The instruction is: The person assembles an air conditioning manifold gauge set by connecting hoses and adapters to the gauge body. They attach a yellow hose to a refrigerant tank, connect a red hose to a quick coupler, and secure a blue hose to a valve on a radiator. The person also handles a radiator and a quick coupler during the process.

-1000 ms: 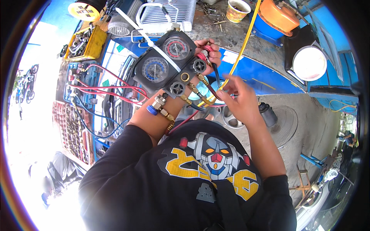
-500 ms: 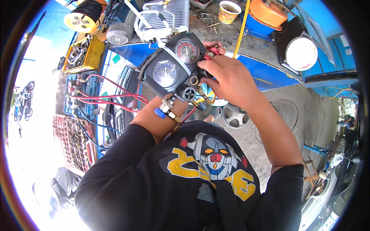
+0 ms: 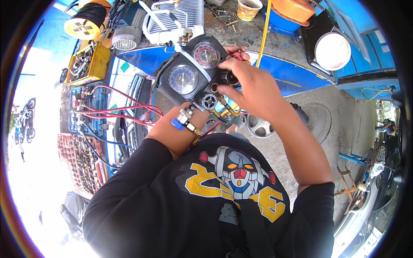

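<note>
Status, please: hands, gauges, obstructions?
Left hand behind black two-dial gauge set. Right hand at black round knob, partly covering it. White strip crosses gauge set.

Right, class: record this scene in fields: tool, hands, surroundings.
Tool: black manifold gauge set, with blue-marked dial and red-marked dial
Left hand: partly behind the gauge set, fingers by a red coupler
Right hand: thumb and fingers around a black valve knob
Over left forearm: blue-knobbed coupler
Bench: finned metal coil, patterned cup
Upper left: yellow bin of metal parts
</note>
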